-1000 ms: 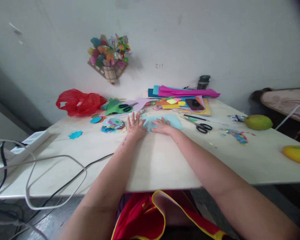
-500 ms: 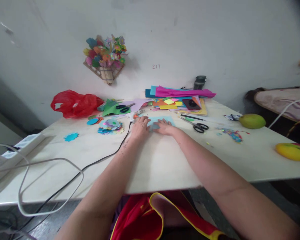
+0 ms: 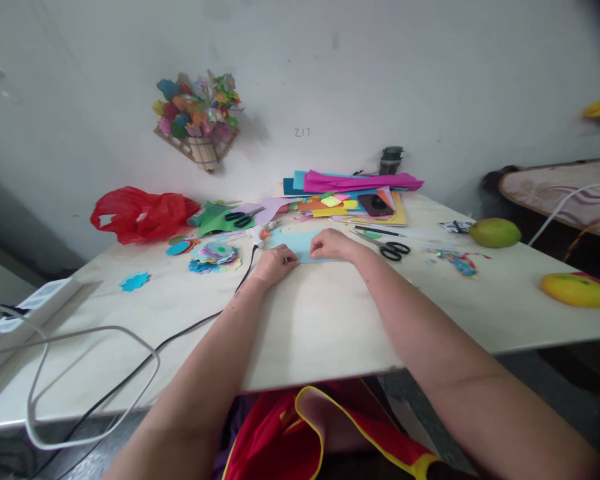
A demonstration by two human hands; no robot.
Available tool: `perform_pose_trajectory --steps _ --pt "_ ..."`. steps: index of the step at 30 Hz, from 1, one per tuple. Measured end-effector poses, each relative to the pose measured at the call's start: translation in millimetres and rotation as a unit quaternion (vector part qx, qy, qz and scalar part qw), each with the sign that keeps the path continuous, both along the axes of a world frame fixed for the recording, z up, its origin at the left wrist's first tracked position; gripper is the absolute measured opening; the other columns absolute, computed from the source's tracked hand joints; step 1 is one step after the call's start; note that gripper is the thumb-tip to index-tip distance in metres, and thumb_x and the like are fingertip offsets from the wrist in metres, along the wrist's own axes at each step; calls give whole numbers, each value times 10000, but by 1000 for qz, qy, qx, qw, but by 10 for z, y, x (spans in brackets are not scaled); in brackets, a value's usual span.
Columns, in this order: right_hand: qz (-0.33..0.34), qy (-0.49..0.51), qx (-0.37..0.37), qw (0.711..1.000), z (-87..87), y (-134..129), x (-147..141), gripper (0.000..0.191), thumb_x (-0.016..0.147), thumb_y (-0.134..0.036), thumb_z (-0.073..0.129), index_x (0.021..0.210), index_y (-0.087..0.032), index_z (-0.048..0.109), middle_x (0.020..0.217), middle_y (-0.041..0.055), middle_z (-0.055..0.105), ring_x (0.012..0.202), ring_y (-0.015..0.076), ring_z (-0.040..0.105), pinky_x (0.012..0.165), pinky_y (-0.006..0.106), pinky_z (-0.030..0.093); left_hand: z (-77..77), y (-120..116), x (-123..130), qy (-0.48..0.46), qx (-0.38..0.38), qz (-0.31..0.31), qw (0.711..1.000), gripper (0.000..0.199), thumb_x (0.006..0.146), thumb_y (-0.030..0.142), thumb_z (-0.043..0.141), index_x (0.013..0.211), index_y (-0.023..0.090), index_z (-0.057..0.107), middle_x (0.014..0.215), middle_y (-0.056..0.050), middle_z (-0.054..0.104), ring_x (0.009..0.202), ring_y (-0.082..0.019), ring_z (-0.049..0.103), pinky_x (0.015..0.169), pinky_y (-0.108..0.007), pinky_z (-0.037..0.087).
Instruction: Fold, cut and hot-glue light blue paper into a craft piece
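Pale-blue sheet partly under curled right hand, at curled left hand's fingertips, either grip unclear.

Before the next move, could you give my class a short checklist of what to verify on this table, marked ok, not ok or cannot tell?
1. Pale blue sheet on the table: ok.
2. Left hand at the sheet: ok, by its near edge.
3. Right hand at the sheet: ok, over its right part, fingers curled.
4. Whole sheet visible: not ok, hands cover parts.
5. Nearest scissors put down: ok, right of the right hand.
6. Black cord clear of the left forearm: cannot tell.
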State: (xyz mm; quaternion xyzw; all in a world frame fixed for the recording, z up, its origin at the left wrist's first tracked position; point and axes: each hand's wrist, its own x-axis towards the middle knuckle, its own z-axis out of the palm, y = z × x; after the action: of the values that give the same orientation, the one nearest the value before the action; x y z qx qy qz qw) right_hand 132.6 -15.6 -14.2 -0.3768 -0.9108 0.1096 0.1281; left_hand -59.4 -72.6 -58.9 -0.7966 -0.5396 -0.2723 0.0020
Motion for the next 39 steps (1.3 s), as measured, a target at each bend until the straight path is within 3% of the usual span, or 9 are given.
perform_pose_trajectory --steps 7,13,18,24,39 --pt "32 -121 97 987 29 -136 -113 178 706 -216 571 807 -241 715 843 12 701 818 167 605 799 262 344 24 -12 -18 69 56 -29 996 124 751 211 562 757 200 686 829 -36 634 813 -158 552 734 -270 435" --pt "36 -153 136 978 -22 -181 -146 245 714 -143 502 826 -217 706 862 58 691 833 188 600 805 298 313 -10 21 -50 33 45 -40 998 101 726 180 581 780 174 666 816 -43 632 804 -151 560 751 -264 445" --pt "36 -164 134 977 -29 -183 -156 257 718 -123 485 834 -197 702 889 77 683 855 196 596 799 302 311 0 18 -43 25 33 -38 998 89 728 181 576 747 175 663 822 -40 633 803 -143 562 762 -256 439" --pt "37 -146 125 981 -32 -171 -137 259 729 -124 480 826 -210 704 892 54 686 852 189 601 802 292 331 38 -18 5 50 22 18 998 100 737 228 568 768 207 661 847 -21 637 844 -157 547 741 -259 422" --pt "-6 -82 53 995 -114 -58 -118 187 709 -215 541 818 -252 688 861 -11 687 816 152 600 678 212 386 70 11 98 32 -27 112 993 137 724 327 576 740 217 657 804 -9 637 744 -144 552 637 -241 386"
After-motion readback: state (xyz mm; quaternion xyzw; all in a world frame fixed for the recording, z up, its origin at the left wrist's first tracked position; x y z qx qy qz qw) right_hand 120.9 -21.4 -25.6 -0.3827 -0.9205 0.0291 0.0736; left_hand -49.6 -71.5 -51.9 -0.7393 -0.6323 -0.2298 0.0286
